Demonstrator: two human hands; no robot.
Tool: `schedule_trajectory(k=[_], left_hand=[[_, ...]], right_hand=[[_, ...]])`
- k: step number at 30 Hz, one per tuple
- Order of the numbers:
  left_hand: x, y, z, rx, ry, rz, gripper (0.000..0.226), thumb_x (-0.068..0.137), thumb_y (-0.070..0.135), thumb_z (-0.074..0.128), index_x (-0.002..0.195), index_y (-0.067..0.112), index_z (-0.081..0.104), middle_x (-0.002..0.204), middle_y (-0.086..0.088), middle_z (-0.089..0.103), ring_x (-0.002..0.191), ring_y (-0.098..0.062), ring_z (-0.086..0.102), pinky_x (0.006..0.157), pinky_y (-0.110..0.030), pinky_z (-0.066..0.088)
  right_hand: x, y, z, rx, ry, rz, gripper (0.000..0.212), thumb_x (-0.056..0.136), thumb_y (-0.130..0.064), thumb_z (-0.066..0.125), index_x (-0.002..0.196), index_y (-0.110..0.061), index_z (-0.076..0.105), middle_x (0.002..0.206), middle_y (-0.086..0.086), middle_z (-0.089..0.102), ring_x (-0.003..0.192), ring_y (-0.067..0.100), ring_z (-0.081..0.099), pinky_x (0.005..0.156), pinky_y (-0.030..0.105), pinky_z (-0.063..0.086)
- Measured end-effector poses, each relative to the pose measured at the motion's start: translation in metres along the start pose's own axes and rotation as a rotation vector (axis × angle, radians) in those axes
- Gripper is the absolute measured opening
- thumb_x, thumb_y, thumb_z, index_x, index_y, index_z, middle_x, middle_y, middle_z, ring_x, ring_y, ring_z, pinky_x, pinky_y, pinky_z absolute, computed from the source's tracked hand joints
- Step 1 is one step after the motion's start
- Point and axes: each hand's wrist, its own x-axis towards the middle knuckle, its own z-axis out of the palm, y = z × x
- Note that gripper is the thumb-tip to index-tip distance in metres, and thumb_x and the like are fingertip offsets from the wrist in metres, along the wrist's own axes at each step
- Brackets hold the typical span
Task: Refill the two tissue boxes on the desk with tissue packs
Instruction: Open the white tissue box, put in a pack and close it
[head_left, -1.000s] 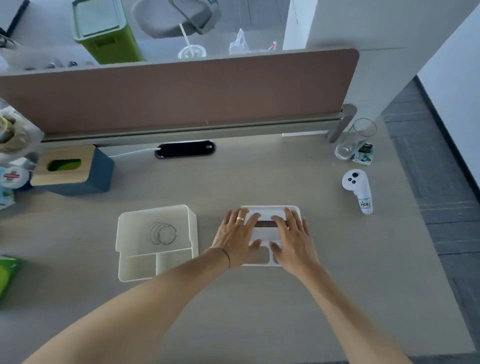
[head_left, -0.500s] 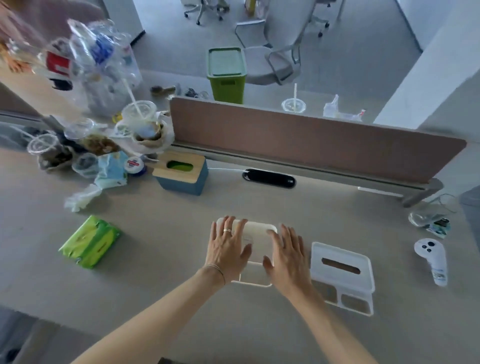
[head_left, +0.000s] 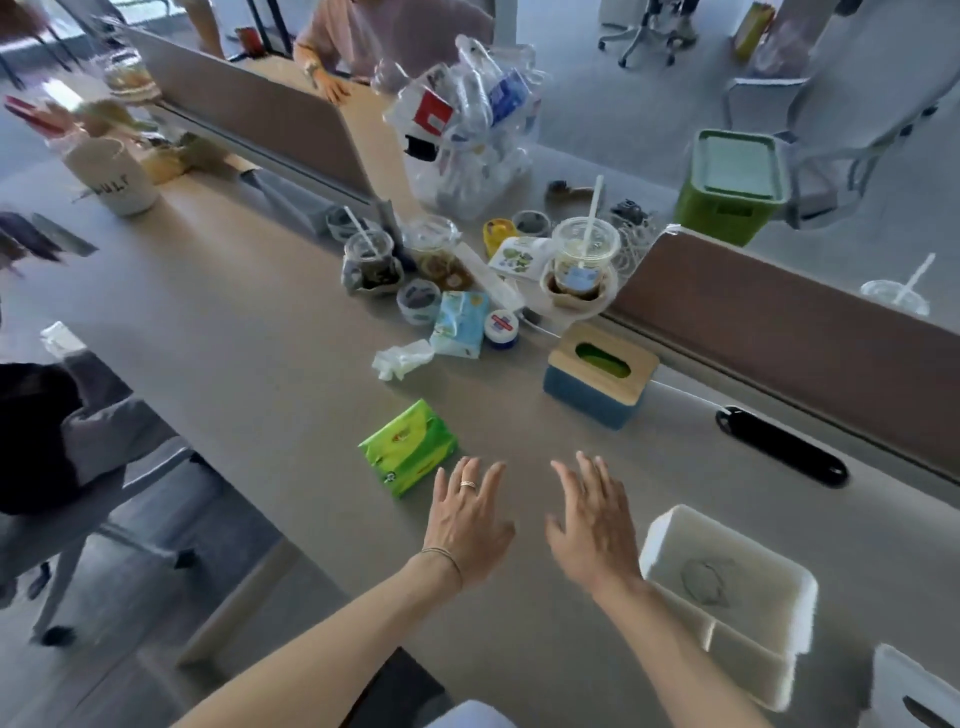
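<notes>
Both hands (head_left: 530, 525) spread empty, seemingly hovering; green tissue pack (head_left: 409, 447) just beyond left hand (head_left: 466, 525)

Bare grey desk top (head_left: 291, 358) ahead-left of left hand (head_left: 467, 525), only green plastic tissue pack (head_left: 408, 454) near its fingertips. White open plastic box (head_left: 727, 577) blocks right of right hand (head_left: 592, 525); blue wooden-lidded tissue box (head_left: 597, 384) ahead.

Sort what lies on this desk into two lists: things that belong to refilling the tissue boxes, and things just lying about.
Belongs to the job:
green tissue pack
open white box
white lid
blue box with wooden lid

Just lying about:
iced drink cup
bag of bottles
crumpled tissue
</notes>
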Motion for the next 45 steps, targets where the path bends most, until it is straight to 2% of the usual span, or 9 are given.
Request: schedule_trajectory(k=[3,8,13,18,22,32,37,41,45], left_hand=[[0.015,-0.045,-0.005,-0.005,0.010,-0.104,0.081,0.087,0.058,0.052,0.156,0.030,0.019,0.160,-0.008,0.026,0.152,-0.028,0.015,0.123,-0.051,0.007],[0.042,-0.109,-0.010,0.043,-0.048,-0.235,0.099,0.082,0.063,0.056,0.159,0.030,0.004,0.167,-0.014,0.008,0.155,-0.031,-0.001,0.123,-0.055,0.009],[0.064,-0.141,-0.008,-0.043,-0.136,-0.401,0.126,0.073,0.062,0.074,0.158,0.033,-0.015,0.168,-0.010,-0.002,0.155,-0.030,0.002,0.109,-0.049,0.038],[0.075,-0.146,-0.006,-0.155,-0.123,-0.383,0.112,0.070,0.047,0.079,0.156,0.028,0.009,0.150,-0.011,0.033,0.138,-0.030,0.033,0.094,-0.043,0.050],[0.072,-0.144,-0.008,-0.177,-0.091,-0.360,0.099,0.068,0.046,0.075,0.150,0.031,0.021,0.138,-0.006,0.039,0.129,-0.026,0.038,0.088,-0.041,0.051],[0.025,-0.079,-0.030,-0.159,-0.055,-0.042,0.105,0.064,0.040,0.073,0.153,0.035,0.019,0.139,0.001,0.039,0.130,-0.023,0.038,0.083,-0.034,0.054],[0.010,-0.022,-0.047,-0.073,-0.065,0.195,0.104,0.067,0.042,0.072,0.154,0.039,0.017,0.144,0.001,0.038,0.134,-0.020,0.035,0.087,-0.031,0.052],[0.010,0.034,-0.050,-0.021,-0.091,0.368,0.103,0.068,0.041,0.072,0.154,0.037,0.017,0.145,-0.001,0.039,0.135,-0.023,0.036,0.089,-0.034,0.054],[0.013,0.091,-0.041,-0.002,-0.109,0.489,0.104,0.068,0.040,0.074,0.155,0.035,0.017,0.146,-0.001,0.040,0.136,-0.024,0.035,0.092,-0.036,0.053]], right_hand=[[0.020,-0.030,0.005,-0.015,-0.024,-0.056,0.067,0.087,-0.033,0.063,0.148,-0.022,0.038,0.157,0.016,0.036,0.148,0.036,0.027,0.119,0.050,0.027],[0.046,-0.068,0.006,-0.030,-0.067,-0.114,0.067,0.089,-0.032,0.062,0.149,-0.023,0.035,0.160,0.015,0.033,0.150,0.035,0.023,0.121,0.049,0.024],[0.055,-0.088,0.006,-0.024,-0.111,-0.137,0.067,0.092,-0.030,0.060,0.152,-0.024,0.030,0.162,0.014,0.027,0.152,0.033,0.015,0.123,0.047,0.017],[0.053,-0.084,0.008,-0.020,-0.130,-0.106,0.067,0.090,-0.027,0.061,0.150,-0.024,0.032,0.161,0.014,0.029,0.152,0.033,0.015,0.123,0.048,0.020],[0.051,-0.076,0.004,-0.018,-0.125,-0.086,0.066,0.091,-0.027,0.060,0.151,-0.025,0.033,0.162,0.012,0.029,0.152,0.032,0.015,0.121,0.046,0.024],[0.029,-0.046,-0.019,0.024,-0.087,-0.209,0.077,0.085,-0.022,0.072,0.151,-0.029,0.031,0.164,0.007,0.024,0.152,0.028,0.019,0.121,0.043,0.028],[-0.006,-0.010,-0.039,0.051,-0.085,-0.252,0.095,0.077,-0.032,0.080,0.153,-0.035,0.023,0.168,0.001,0.009,0.152,0.025,0.016,0.118,0.040,0.032],[-0.030,0.023,-0.056,0.012,-0.056,-0.166,0.102,0.072,-0.038,0.079,0.154,-0.037,0.018,0.167,0.002,0.009,0.144,0.027,0.032,0.114,0.043,0.039],[-0.053,0.066,-0.076,0.002,-0.040,-0.021,0.103,0.073,-0.038,0.076,0.155,-0.038,0.014,0.163,0.002,0.024,0.134,0.027,0.046,0.110,0.040,0.039]])
